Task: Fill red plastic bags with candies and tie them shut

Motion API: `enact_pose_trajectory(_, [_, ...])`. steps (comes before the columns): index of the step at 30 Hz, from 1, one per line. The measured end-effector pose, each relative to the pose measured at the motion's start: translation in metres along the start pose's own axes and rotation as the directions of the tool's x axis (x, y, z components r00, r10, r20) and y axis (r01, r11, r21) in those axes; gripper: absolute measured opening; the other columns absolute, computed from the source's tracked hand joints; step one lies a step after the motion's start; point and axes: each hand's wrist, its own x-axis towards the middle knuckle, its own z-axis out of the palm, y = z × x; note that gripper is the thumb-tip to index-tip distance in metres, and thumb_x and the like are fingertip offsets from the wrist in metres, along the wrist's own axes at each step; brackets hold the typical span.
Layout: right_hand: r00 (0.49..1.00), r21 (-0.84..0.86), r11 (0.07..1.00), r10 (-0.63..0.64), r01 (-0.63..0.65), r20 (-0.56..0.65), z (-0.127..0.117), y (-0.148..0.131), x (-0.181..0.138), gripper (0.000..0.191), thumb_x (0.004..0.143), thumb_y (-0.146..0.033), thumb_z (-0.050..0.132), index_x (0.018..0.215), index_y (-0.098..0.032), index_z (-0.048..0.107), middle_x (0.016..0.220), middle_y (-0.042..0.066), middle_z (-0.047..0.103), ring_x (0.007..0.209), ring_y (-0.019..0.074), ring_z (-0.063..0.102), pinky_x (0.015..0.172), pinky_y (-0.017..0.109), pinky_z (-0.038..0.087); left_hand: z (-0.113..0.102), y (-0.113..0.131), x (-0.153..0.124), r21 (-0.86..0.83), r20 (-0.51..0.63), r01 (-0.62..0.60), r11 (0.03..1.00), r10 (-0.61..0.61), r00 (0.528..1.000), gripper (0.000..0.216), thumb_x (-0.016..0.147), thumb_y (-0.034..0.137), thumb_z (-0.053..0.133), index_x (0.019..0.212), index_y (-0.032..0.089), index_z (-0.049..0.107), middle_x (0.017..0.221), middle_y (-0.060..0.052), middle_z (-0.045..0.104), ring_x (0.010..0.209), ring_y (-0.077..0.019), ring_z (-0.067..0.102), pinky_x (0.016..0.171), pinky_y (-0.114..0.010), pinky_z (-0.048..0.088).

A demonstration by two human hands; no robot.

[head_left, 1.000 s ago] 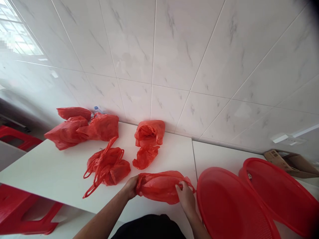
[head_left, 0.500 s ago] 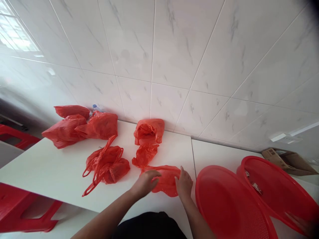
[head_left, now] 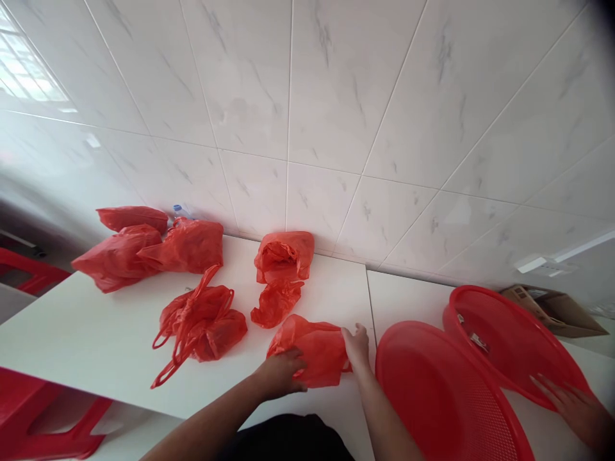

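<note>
A red plastic bag (head_left: 321, 352) lies spread on the white table in front of me, with a bulging left end. My left hand (head_left: 282, 373) is on its near left side, fingers over the plastic and the thumb apart from them. At the bag's right edge is my right hand (head_left: 356, 346), with fingers stretched upward and apart, touching the plastic. Just beyond lies a crumpled red bag (head_left: 277, 303). Behind that, a red bag (head_left: 283, 253) stands with its mouth open towards me. To the left sits a filled red bag with loose handles (head_left: 206, 326).
Several full red bags (head_left: 187, 246) and a bottle (head_left: 179, 211) stand at the back left by the tiled wall. On the right are two red plastic baskets (head_left: 432, 384); another person's hand (head_left: 569, 403) reaches over the farther one. A cardboard box (head_left: 557, 310) is behind.
The bag between my hands has spread out, its left end lifting and puffing up. My left hand has moved slightly down. Another person's hand has come in over the farther basket, which has shifted left.
</note>
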Motion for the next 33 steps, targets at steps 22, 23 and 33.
enact_pose_trajectory(22, [0.876,-0.255,0.867,-0.329,0.428,0.351,-0.02,0.014,-0.08,0.037,0.074,-0.006,0.039,0.093,-0.019,0.067,0.13,0.011,0.056,0.127,0.0242,0.045,0.106,0.041,0.034,-0.033,-0.015,0.034,-0.286,-0.325,0.383,0.878,-0.465,0.824,0.028,0.075,0.021,0.056,0.101,0.016,0.066,0.1,-0.008,0.072,0.089,-0.0202,0.066,0.074,-0.027,0.049])
enact_pose_trajectory(23, [0.893,-0.209,0.897,-0.313,0.39,0.324,-0.025,0.011,-0.084,0.033,0.076,-0.01,0.041,0.094,-0.02,0.067,0.127,0.011,0.058,0.124,0.0242,0.047,0.106,0.04,0.035,-0.033,-0.013,0.031,-0.304,-0.333,0.378,0.875,-0.469,0.818,0.033,0.075,0.022,0.057,0.106,0.015,0.065,0.106,-0.009,0.071,0.095,-0.0214,0.066,0.079,-0.028,0.049])
enact_pose_trajectory(33, [0.959,0.079,0.994,0.056,-0.081,0.278,-0.043,0.062,-0.137,0.019,0.066,-0.018,0.05,0.078,-0.021,0.065,0.087,0.005,0.067,0.089,0.0219,0.062,0.077,0.031,0.043,-0.029,-0.039,0.017,-0.409,-0.329,0.303,0.861,-0.448,0.831,0.06,0.075,0.051,0.057,0.122,0.014,0.063,0.098,-0.008,0.075,0.085,-0.0267,0.07,0.08,-0.037,0.054])
